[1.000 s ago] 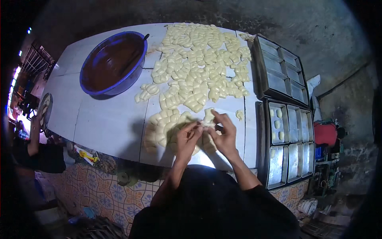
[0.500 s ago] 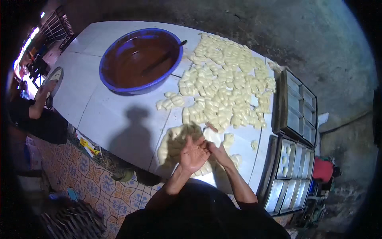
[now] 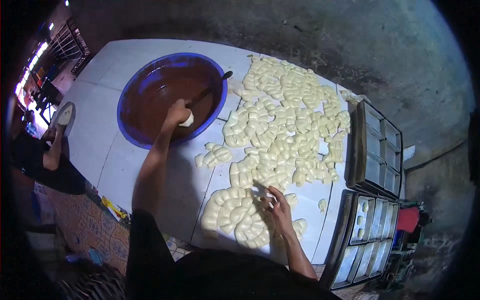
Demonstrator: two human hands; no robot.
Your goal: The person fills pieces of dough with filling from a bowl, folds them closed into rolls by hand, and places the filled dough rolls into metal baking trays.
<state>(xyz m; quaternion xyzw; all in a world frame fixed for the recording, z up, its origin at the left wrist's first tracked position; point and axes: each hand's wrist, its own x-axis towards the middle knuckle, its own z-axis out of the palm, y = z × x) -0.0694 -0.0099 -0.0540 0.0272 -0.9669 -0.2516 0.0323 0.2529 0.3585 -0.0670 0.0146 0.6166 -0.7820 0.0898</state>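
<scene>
My left hand (image 3: 177, 111) reaches over the rim of a blue bowl (image 3: 131, 85) of brown filling and holds a pale dough piece (image 3: 187, 120) next to the dark spoon (image 3: 209, 90) lying in the bowl. My right hand (image 3: 279, 209) rests on the white table (image 3: 100, 145) at the near cluster of dough pieces (image 3: 237, 215), fingers spread and touching them. Many more pale dough pieces (image 3: 285, 125) cover the table beyond.
Two dark metal baking trays stand at the right: the far tray (image 3: 376, 150) with bare compartments, the near tray (image 3: 367, 240) with some dough in it. Another person (image 3: 47, 160) sits at the left, below the table. A red container (image 3: 409, 220) lies at the right.
Both hands were together over the near dough. My left hand has since stretched out to the blue bowl with a dough piece, and my right hand dropped onto the near dough cluster.
</scene>
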